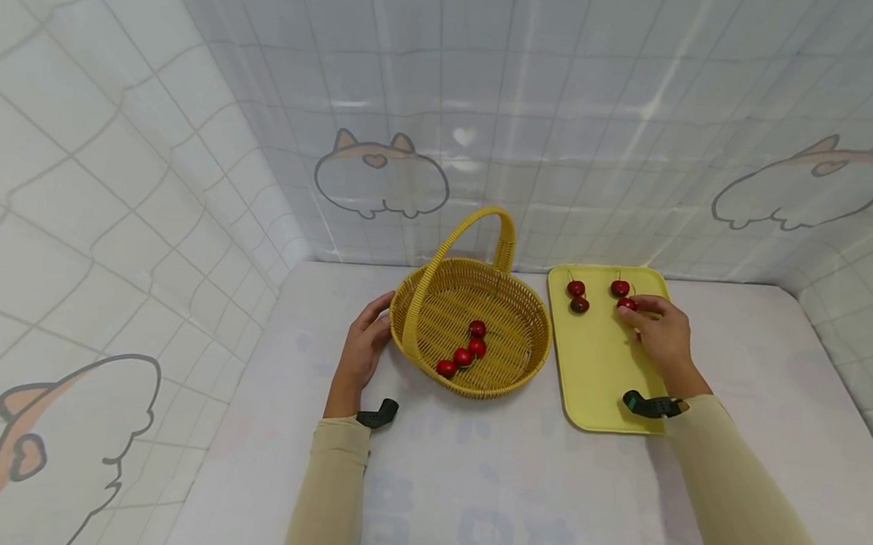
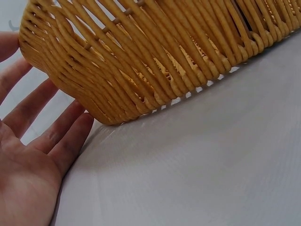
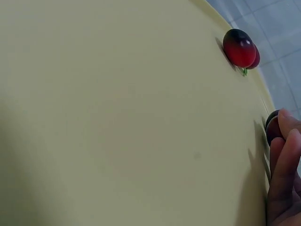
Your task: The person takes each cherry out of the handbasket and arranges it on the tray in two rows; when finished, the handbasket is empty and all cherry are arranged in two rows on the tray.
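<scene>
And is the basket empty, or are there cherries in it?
Not empty, but not full: four red cherries lie in the basket, and much of its woven bottom shows.

Head view above; right wrist's seemingly near tray [image 3: 141, 117].

A wicker basket [image 1: 486, 392] stands on a table [image 1: 430, 457], left of a tray [image 1: 599, 382] and before a wall [image 1: 556, 148]; 4 cherries [image 1: 463, 357] lie inside the basket; on the tray, 2 cherries [image 1: 576, 288] sit rear left, 1 cherry [image 1: 620, 288] rear right; just before the latter, another cherry [image 1: 626, 304] is at the right hand's [image 1: 661, 332] fingertips; the left hand [image 1: 362, 346] touches the basket's left side.
</scene>
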### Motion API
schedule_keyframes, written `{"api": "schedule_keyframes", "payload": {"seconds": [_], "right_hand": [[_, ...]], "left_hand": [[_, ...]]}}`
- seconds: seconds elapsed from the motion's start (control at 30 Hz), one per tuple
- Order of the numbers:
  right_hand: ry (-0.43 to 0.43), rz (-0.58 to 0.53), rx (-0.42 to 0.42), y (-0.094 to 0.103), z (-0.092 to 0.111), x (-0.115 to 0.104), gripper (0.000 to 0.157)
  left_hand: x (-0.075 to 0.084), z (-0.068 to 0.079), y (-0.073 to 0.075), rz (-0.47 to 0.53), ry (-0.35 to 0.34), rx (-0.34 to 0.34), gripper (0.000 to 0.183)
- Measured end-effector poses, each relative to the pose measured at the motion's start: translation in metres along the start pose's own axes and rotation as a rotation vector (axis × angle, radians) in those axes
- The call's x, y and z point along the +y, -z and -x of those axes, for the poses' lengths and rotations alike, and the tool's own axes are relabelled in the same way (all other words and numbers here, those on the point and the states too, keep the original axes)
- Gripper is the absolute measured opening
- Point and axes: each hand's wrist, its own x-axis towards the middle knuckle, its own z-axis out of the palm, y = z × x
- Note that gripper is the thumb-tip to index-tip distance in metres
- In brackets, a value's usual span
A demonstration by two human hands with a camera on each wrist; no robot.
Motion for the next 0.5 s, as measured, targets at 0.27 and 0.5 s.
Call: {"api": "schedule_keyframes", "payload": {"seconds": [0.27, 0.5], "right_hand": [[-0.054, -0.002, 0.016, -0.0029, -0.0008, -0.0042, 0.058], [-0.064, -0.012, 0.029, -0.004, 0.0002, -0.005, 0.056]], "left_hand": [[0.0004, -0.0001, -0.0013, -0.013, 0.003, 0.006, 0.047], [0.0011, 0.0015, -0.0017, -0.008, 0.005, 0.01, 0.046]]}}
